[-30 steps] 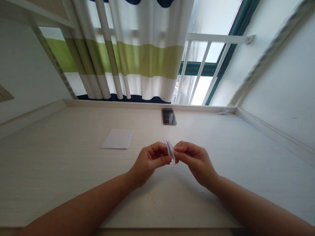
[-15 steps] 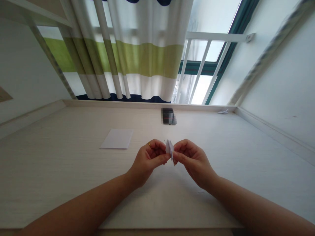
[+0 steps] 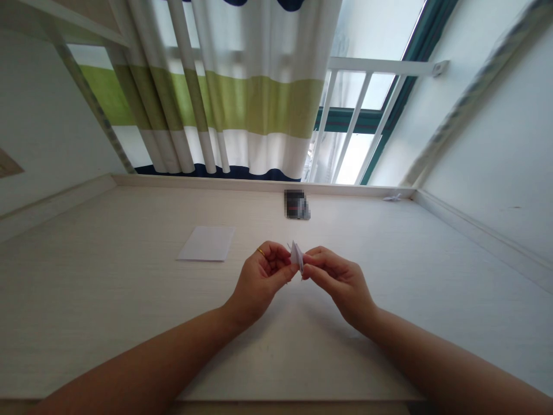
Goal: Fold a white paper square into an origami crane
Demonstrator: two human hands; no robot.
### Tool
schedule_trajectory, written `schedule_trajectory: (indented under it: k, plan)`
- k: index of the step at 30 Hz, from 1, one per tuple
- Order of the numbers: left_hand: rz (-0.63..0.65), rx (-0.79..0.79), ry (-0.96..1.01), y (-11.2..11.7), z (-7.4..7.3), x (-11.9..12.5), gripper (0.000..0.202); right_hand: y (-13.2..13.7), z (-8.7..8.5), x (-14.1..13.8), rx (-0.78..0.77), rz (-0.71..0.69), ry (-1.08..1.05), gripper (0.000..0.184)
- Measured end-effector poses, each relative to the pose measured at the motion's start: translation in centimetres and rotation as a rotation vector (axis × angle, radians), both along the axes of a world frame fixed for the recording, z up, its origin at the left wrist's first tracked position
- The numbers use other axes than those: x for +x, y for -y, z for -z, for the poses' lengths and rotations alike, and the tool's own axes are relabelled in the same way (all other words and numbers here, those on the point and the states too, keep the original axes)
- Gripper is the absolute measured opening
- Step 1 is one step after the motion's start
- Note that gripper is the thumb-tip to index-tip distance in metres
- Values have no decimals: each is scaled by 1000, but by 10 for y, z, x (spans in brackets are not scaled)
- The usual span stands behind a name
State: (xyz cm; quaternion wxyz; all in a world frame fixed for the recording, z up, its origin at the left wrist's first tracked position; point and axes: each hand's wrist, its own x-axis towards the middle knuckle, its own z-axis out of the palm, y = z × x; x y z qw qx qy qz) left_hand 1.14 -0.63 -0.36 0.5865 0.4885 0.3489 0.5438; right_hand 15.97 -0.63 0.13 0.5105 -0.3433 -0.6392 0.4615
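Note:
Between my two hands, above the middle of the table, is a small piece of folded white paper [image 3: 296, 256] with several layers and a pointed top. My left hand [image 3: 263, 274] pinches its left side between thumb and fingers; a gold ring is on one finger. From the other side, my right hand [image 3: 337, 276] grips the paper's right edge with thumb and forefinger. The fingers hide the lower part of the folds. A flat white sheet of paper [image 3: 206, 244] lies on the table to the left, beyond my left hand.
The pale wooden table [image 3: 108, 300] has a raised rim at the back. Near that rim lies a dark, pixelated object [image 3: 296, 204]. A small folded white paper piece [image 3: 392, 197] rests in the back right corner. Behind are a striped curtain [image 3: 259, 104] and a white railing [image 3: 380, 65].
The folded paper has turned slightly between my hands, and its layers sit closer together. My right hand's fingers have shifted a little on its edge. The flat sheet has stayed in place.

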Motion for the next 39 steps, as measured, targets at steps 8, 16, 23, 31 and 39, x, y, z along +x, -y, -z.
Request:
schedule_trajectory:
  k: [8,16,23,31,39]
  plan:
    - [20,71,-25,5,0,0,17,2,0,-3,-118,-8,5,7]
    - [-33,56,6,2,-1,1,20,3,0,-5,-95,13,-38,13]
    - [-26,-47,1,1,-3,1,20,3,2,-6,-149,71,-81,15]
    - [47,-18,-20,2,-2,-3,12,4,-1,-3,-119,33,-64,9]
    - [72,-22,-5,0,-1,-2,9,2,4,-3,-117,-7,-133,15]
